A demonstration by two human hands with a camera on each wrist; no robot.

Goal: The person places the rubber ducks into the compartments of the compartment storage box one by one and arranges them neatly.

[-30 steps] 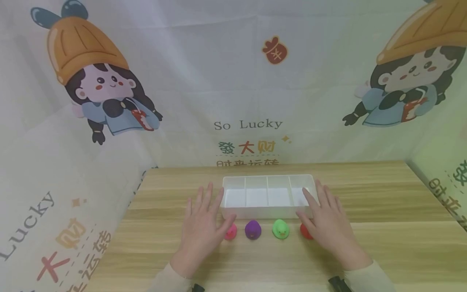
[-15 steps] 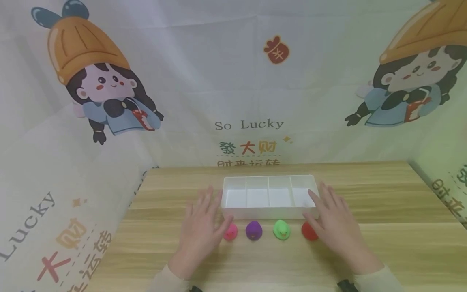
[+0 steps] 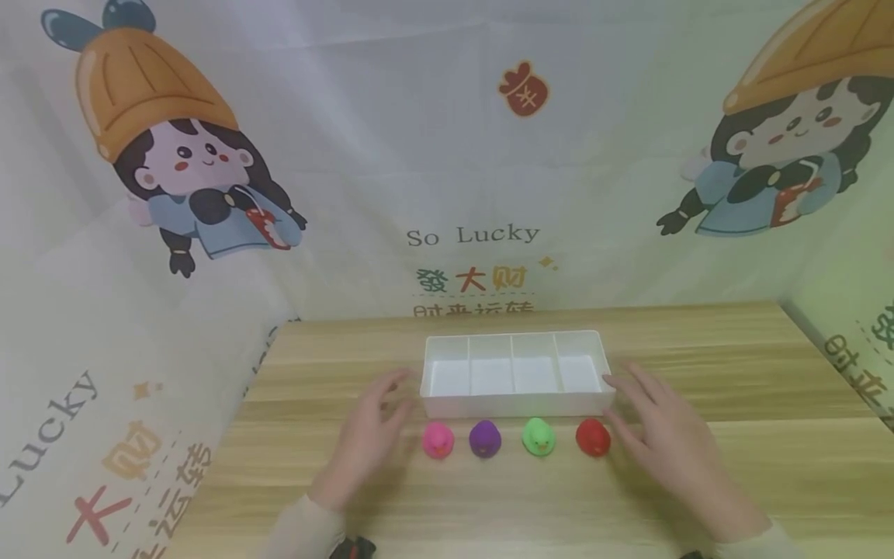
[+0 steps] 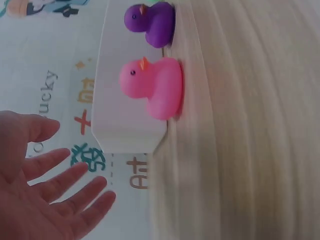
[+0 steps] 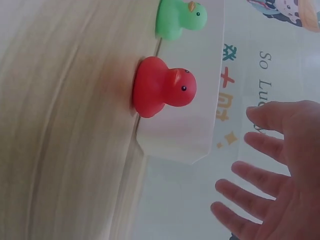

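Note:
A white tray with several compartments stands on the table. Along its near side sit the pink rubber duck, the purple rubber duck, the green rubber duck and the red rubber duck. My left hand hovers left of the tray and the pink duck, fingers slightly bent and holding nothing. On the other side, my right hand is near the tray's right end and the red duck, fingers spread. Both wrist views show the palms bare, with the pink duck and red duck nearest.
The wood-grain table reaches back to a printed cloth wall. More of that cloth rises along the left and right sides. The tray's far rim is a short way from the table's back edge.
Both hands have moved outward, away from the tray and the end ducks, so the pink and red ducks now show whole. The left fingers have bent a little. Tray and ducks stay put.

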